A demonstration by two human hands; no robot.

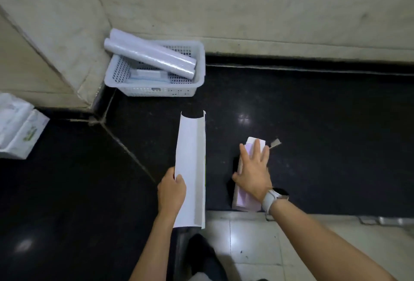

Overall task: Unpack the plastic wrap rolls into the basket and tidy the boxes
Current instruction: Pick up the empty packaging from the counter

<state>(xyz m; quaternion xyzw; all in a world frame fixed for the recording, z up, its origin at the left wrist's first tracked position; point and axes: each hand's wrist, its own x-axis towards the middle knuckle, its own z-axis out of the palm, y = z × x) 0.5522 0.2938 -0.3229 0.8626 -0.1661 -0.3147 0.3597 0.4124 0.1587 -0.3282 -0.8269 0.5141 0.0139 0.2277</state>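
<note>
While the left hand [172, 191] grips the near part of a long white opened box [191, 168], fingers curled round its left edge, that box runs lengthwise away from the person, its far open end pointing toward the white basket [156, 92] and its near end by the person's forearm. Its pale inside faces up, with a narrow side wall standing along the right edge. To its right, the right hand [254, 172] lies flat with fingers spread and straight on top of a second box [243, 197], pinkish and closed along its length; this one also lies with its long axis running away from the person, tilted slightly to the right, and rests on the dark floor [324, 135]. A small flap [275, 142] sticks out at its far end. A pale watch [274, 197] sits on the right wrist.

Against the corner of the wall, the perforated basket holds two plastic wrap rolls [150, 55] lying side by side on a diagonal, their upper-left ends propped on and past the basket's far-left rim, their lower-right ends down inside near the right wall. Beneath them, flat on the basket's bottom, lies a bluish packet [145, 76] that I cannot identify. At far left on the floor stands a white package [20, 128] with green print.
</note>
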